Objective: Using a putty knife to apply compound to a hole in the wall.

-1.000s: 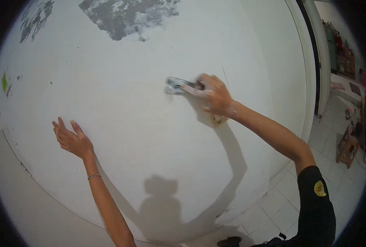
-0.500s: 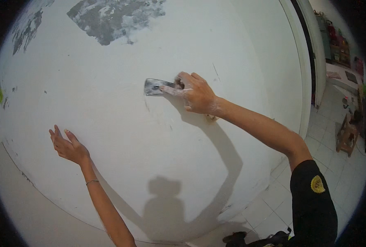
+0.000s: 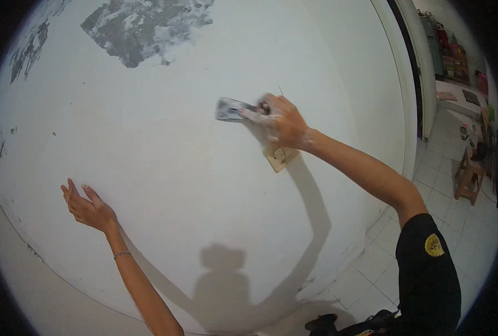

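Observation:
My right hand grips a putty knife whose wide metal blade points left, smeared with white paste. The blade lies at or close to the white wall; whether it touches, I cannot tell. White paste also coats the fingers and wrist of this hand. Lower left, my left hand is held near the wall with fingers apart and nothing in it. Just below my right hand, a yellowish switch or socket plate is fixed to the wall, partly covered by the hand.
Grey unpainted patches show at the top of the wall. A door frame runs down the right side. Beyond it, a small wooden stool stands on the tiled floor, near shelves with several items.
My right hand has moved right with the putty knife, uncovering more of the wall plate. My left hand stays nearly where it was, and the view has shifted slightly.

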A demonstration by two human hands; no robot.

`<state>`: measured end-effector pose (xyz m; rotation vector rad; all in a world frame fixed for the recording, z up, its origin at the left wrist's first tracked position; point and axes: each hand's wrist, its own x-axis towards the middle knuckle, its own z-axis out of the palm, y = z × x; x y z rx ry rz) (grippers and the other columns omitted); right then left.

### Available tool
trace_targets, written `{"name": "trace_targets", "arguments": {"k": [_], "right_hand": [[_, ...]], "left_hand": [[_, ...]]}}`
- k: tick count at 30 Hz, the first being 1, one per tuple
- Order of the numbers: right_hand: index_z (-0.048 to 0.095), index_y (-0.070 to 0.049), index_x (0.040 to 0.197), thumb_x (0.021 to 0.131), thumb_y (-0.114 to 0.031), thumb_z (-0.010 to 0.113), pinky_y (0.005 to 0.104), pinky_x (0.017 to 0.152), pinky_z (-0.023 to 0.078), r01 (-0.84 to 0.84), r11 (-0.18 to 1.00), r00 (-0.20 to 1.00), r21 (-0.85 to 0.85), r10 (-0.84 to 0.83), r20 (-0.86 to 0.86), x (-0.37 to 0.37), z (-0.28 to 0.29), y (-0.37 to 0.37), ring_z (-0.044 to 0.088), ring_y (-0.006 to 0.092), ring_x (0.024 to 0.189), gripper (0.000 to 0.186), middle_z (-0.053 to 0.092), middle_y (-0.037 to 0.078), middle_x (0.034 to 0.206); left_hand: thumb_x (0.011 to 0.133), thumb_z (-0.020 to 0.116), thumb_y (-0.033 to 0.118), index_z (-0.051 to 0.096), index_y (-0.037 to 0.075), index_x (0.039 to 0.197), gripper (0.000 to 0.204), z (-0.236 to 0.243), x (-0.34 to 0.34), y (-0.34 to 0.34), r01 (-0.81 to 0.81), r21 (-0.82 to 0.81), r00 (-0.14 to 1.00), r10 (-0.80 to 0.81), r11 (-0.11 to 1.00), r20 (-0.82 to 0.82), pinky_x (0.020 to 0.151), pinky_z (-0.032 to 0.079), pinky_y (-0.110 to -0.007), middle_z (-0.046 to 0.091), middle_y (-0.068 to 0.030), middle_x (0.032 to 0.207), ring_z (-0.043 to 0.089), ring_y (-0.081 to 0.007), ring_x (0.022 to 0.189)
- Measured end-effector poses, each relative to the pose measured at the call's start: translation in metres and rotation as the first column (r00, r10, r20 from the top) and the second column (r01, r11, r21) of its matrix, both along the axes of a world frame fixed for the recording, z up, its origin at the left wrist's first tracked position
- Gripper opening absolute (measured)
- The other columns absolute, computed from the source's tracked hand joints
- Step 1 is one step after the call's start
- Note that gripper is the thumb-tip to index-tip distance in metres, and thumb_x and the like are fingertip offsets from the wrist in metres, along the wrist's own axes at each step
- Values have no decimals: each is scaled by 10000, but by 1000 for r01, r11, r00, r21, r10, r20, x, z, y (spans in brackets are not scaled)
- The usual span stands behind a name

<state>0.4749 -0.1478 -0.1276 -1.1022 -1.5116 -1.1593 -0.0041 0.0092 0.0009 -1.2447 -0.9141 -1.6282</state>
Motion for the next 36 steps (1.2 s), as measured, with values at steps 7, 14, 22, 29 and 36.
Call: {"name": "trace_targets", "arguments": {"k": [7, 14, 22, 29, 36], "right_hand": [[691, -290, 1362, 726, -58, 767, 372, 723, 496, 39, 997, 999, -61, -40, -23, -1, 10, -7, 575, 235, 838, 681, 584, 76, 1017], [692, -308, 1365, 716, -89, 807, 372, 740, 507, -55, 998, 997, 36, 53, 49, -10, 22, -1, 574, 218, 842, 694, 583, 59, 1019], [669, -324, 1392, 677, -98, 829, 348, 756, 497, -40, 999, 999, 6, 40, 30, -27, 34, 13, 582, 218, 857, 767, 582, 67, 1014], [663, -301, 1401, 699, -30, 772, 382, 758, 490, -25, 996, 1000, -87, 24, -14, -31, 18, -4, 574, 228, 862, 760, 572, 69, 988], [652, -304, 1413, 699, -71, 777, 391, 803, 490, -98, 995, 995, -17, 98, 1, -52, 57, 25, 572, 289, 929, 761, 562, 133, 1051]], "left_hand": [[1101, 389, 480, 467, 191, 1548, 538, -2, 1, 2, -29, 12, 999, 29, 999, 22, 1212, 213, -555, 380, -68, 1654, 313, -292, 1520], [1100, 392, 464, 484, 151, 1510, 524, -1, 0, 0, -20, 27, 1000, 20, 999, 8, 1209, 225, -523, 463, -54, 1600, 337, -279, 1505], [1101, 384, 460, 484, 157, 1513, 522, -1, 1, -1, -5, 10, 1000, 5, 1000, 21, 1210, 216, -526, 452, -47, 1611, 332, -272, 1508], [1100, 382, 472, 473, 173, 1524, 527, -2, 4, -2, 7, 3, 999, -7, 1000, 43, 1214, 212, -529, 453, -51, 1607, 326, -272, 1509], [1091, 426, 446, 491, 166, 1513, 511, -1, 2, -5, 51, -16, 998, -51, 999, 34, 1211, 214, -540, 415, -73, 1630, 326, -279, 1509]]}}
